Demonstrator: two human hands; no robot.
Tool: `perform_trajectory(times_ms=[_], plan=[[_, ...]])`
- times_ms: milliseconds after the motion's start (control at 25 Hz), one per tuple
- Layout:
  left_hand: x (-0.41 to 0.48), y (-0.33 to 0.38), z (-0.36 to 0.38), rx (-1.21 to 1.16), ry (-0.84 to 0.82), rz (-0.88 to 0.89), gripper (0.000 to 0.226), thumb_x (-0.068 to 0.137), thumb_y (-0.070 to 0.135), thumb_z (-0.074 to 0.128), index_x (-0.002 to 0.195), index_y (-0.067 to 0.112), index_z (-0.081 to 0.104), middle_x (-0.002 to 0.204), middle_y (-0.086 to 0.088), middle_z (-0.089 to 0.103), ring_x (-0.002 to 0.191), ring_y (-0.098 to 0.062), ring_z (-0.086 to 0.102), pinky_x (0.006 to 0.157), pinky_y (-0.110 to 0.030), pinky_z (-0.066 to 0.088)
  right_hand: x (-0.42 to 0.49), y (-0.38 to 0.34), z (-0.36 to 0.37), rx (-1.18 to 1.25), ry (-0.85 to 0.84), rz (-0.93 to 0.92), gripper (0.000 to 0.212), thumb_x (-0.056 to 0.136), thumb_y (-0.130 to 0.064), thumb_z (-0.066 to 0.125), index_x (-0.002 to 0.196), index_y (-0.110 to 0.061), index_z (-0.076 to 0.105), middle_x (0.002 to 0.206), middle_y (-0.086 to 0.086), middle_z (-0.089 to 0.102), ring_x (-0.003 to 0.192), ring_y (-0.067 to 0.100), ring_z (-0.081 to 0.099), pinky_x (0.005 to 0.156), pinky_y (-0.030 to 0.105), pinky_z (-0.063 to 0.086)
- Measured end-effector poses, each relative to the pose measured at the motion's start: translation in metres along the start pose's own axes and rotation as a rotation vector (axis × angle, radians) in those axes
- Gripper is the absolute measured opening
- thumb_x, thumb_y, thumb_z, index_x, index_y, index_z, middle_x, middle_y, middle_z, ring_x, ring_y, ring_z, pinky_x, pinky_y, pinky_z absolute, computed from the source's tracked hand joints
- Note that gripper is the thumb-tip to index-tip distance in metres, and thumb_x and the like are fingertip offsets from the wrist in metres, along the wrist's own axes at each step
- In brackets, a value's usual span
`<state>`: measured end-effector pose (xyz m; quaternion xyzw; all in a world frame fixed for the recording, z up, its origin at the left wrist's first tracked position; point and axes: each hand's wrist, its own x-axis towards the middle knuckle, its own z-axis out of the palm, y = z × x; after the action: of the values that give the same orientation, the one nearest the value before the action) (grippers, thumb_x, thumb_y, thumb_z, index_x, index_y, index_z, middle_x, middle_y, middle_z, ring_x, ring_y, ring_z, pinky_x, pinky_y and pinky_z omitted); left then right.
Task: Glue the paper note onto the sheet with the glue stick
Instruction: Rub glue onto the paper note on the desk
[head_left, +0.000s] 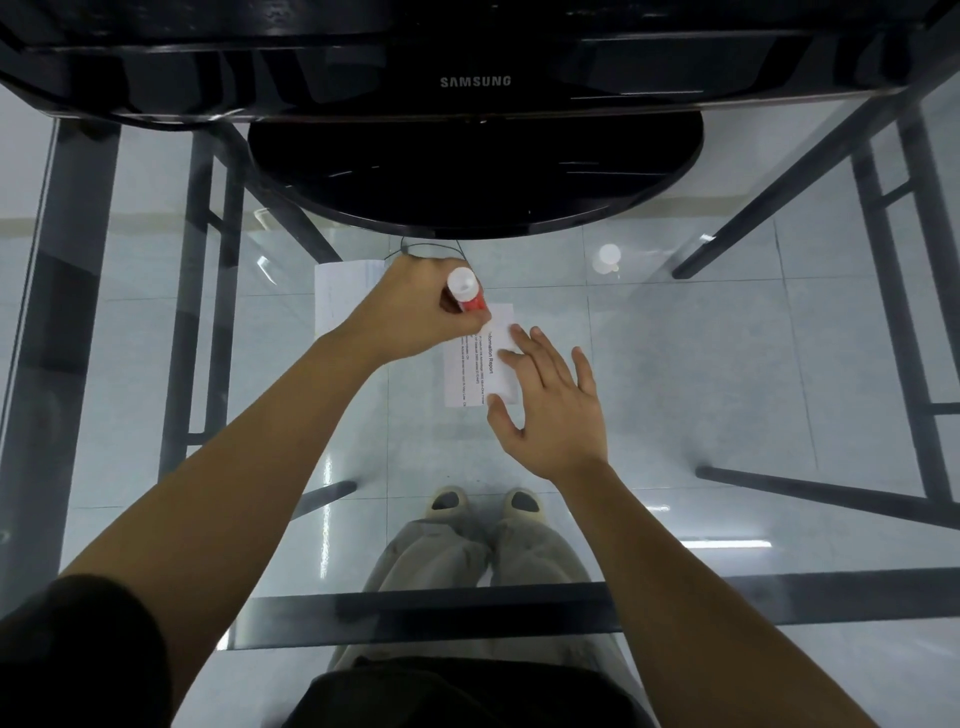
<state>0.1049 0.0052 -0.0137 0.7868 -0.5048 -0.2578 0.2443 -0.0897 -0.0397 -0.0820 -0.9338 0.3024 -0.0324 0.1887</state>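
The left hand has its fingers curled tight around the glue stick, gripping the red barrel so that the white end points up and slightly away from the person; the lower end is hidden behind the knuckles where it meets the paper, so whether it touches cannot be told. The stick's long axis stands steeply, leaning a little toward the monitor. The right hand lies flat with fingers spread, its fingertips pressing on the right part of the paper note, thumb at the note's near edge. The note lies on the glass table, its long axis running away from the person, the printed lines reading sideways. A larger white sheet lies just beyond and left of it, partly under the left hand. A small white cap sits well apart to the right.
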Motion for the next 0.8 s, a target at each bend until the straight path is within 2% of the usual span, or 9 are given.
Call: perform_trajectory(times_ms=[80,200,280,400,560,680,800], plan=[[0.003,-0.001,-0.003,-0.001,0.068,-0.005,0.017,0.077,0.03,0.072,0.079,0.023,0.057,0.078,0.008,0.065,0.063,0.001,0.056,0.056,-0.001,0.041,0.0,0.0,0.0,0.002,0.001,0.002,0.054,0.087,-0.052,0.042,0.133,-0.024,0.041,0.151,-0.001,0.032,0.14,0.02,0.026,0.113,0.043,0.002],[0.003,0.002,0.001,-0.018,-0.02,0.021,0.016,0.076,0.033,0.073,0.082,0.023,0.061,0.078,0.009,0.064,0.064,0.005,0.057,0.056,0.0,0.041,0.0,0.001,0.001,0.0,0.013,-0.004,0.053,0.087,-0.052,0.042,0.131,-0.023,0.042,0.149,0.001,0.035,0.138,0.022,0.029,0.113,0.045,0.005],[0.004,0.002,0.003,0.008,-0.042,0.0,0.02,0.077,0.037,0.072,0.085,0.022,0.061,0.08,0.01,0.063,0.065,0.001,0.058,0.053,-0.004,0.042,0.0,0.0,0.001,-0.018,0.023,-0.004,0.052,0.086,-0.051,0.043,0.13,-0.022,0.044,0.147,0.004,0.038,0.136,0.024,0.032,0.112,0.046,0.006],[0.008,0.002,0.001,0.02,0.03,-0.008,0.02,0.077,0.035,0.071,0.085,0.02,0.061,0.081,0.007,0.065,0.069,-0.008,0.06,0.058,-0.007,0.039,0.001,0.0,0.002,-0.035,0.029,0.002,0.051,0.086,-0.052,0.045,0.127,-0.022,0.045,0.143,0.006,0.043,0.132,0.026,0.038,0.111,0.047,0.009],[0.011,0.01,0.005,0.017,-0.062,-0.004,0.022,0.078,0.036,0.07,0.086,0.016,0.063,0.08,0.002,0.067,0.072,-0.011,0.062,0.057,-0.009,0.042,0.001,0.0,0.002,-0.024,0.046,-0.004,0.05,0.085,-0.051,0.046,0.125,-0.022,0.047,0.139,0.006,0.047,0.13,0.027,0.041,0.11,0.047,0.012],[0.015,0.009,0.003,0.048,0.013,-0.007,0.026,0.079,0.033,0.07,0.091,0.011,0.062,0.086,-0.002,0.066,0.077,-0.015,0.062,0.062,-0.017,0.044,0.0,0.0,0.001,-0.018,0.045,0.001,0.05,0.085,-0.052,0.046,0.125,-0.022,0.047,0.14,0.006,0.046,0.129,0.026,0.041,0.11,0.046,0.011],[0.016,0.012,0.004,0.018,-0.068,-0.004,0.026,0.079,0.035,0.07,0.093,0.013,0.062,0.09,-0.002,0.068,0.08,-0.018,0.064,0.067,-0.023,0.049,0.0,0.0,0.001,-0.023,0.046,0.002,0.05,0.085,-0.052,0.047,0.125,-0.022,0.048,0.139,0.006,0.047,0.128,0.027,0.042,0.11,0.046,0.012]])
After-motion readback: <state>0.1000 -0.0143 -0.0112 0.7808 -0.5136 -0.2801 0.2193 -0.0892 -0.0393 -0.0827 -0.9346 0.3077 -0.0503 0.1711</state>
